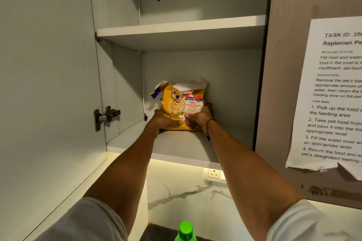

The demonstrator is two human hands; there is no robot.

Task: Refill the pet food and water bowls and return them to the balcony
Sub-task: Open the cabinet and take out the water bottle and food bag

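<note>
Head view: both arms stretched up into open wall cabinet (195, 143), left hand (163, 121) and right hand (199, 116) clasping lower corners of yellow pet food bag (181, 103), upright on bottom shelf. Torn bag top well below upper shelf (182, 26) overhead; cabinet door (49, 84) swung wide beside left hand, bare shelf front beneath both wrists.
</note>
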